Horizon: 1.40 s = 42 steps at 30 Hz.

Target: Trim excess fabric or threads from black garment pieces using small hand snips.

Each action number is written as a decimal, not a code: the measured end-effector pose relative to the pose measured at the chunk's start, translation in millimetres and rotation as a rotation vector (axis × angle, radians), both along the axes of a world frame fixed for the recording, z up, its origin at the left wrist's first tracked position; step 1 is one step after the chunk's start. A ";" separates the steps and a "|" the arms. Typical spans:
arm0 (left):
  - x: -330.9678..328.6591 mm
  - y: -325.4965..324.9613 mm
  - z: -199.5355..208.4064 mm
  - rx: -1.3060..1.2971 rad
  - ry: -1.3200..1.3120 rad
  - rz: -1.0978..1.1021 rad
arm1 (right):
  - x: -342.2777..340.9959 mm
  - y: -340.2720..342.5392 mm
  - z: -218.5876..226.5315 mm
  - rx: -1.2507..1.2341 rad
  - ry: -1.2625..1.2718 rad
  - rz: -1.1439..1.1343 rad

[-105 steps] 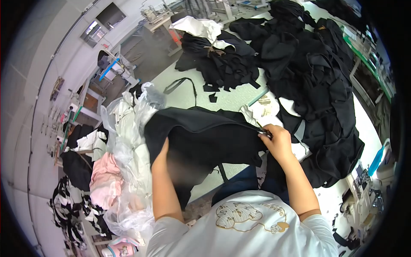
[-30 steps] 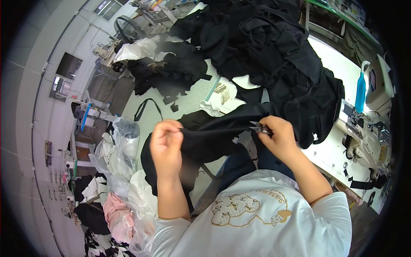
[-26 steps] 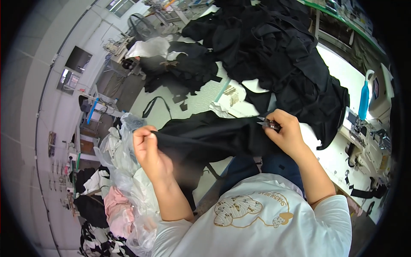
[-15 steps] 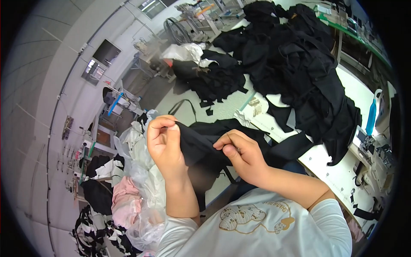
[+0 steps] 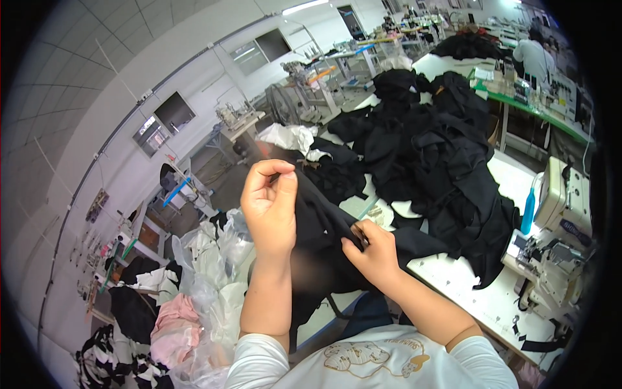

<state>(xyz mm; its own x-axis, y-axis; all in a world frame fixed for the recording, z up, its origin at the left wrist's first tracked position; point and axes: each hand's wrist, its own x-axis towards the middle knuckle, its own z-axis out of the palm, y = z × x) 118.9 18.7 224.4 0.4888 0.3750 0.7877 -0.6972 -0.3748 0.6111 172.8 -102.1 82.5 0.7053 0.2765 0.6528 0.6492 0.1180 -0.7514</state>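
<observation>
A piece of black fabric (image 5: 316, 228) is stretched up between my two hands and hangs down in front of my body. My left hand (image 5: 269, 202), raised higher, pinches its upper edge between thumb and fingertips. Lower and to the right, my right hand (image 5: 374, 251) is closed on the same cloth, its fingers curled in. Whether those curled fingers also hold something small is hard to make out.
A big heap of black cloth (image 5: 434, 136) covers the white table ahead. At right stands a sewing machine (image 5: 551, 240) with a blue-handled tool (image 5: 528, 211) beside it. Clear plastic bags (image 5: 214, 279) and pink cloth (image 5: 176, 329) lie at left. A person (image 5: 534, 61) works far back.
The view has tilted up, showing more of the room. My hands have spread a little farther apart, the left raised and the right lower, with the black fabric pulled longer between them.
</observation>
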 end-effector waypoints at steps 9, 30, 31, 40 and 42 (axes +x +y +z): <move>-25.0 24.1 45.4 -0.115 -0.153 0.005 | 61.1 -122.9 72.1 -0.254 0.325 0.434; -68.4 133.2 -8.8 -0.495 -0.099 0.118 | 148.9 -148.1 112.6 -0.155 0.402 0.634; -66.5 139.6 -16.1 -0.497 -0.045 0.185 | 144.6 -139.1 116.5 -0.167 0.394 0.650; -2.7 58.5 -70.1 0.370 0.417 -0.193 | 93.7 -61.0 142.8 -0.394 0.407 0.772; 4.1 20.9 -78.6 0.155 0.370 -0.544 | 87.9 -37.8 139.2 -0.460 0.444 0.866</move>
<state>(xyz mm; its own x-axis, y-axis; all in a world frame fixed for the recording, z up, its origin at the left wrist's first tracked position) 123.0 39.6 145.8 0.8241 -0.1047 0.5568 -0.5664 -0.1328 0.8134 260.7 -139.9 221.8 0.2998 0.9495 0.0928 0.1389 0.0528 -0.9889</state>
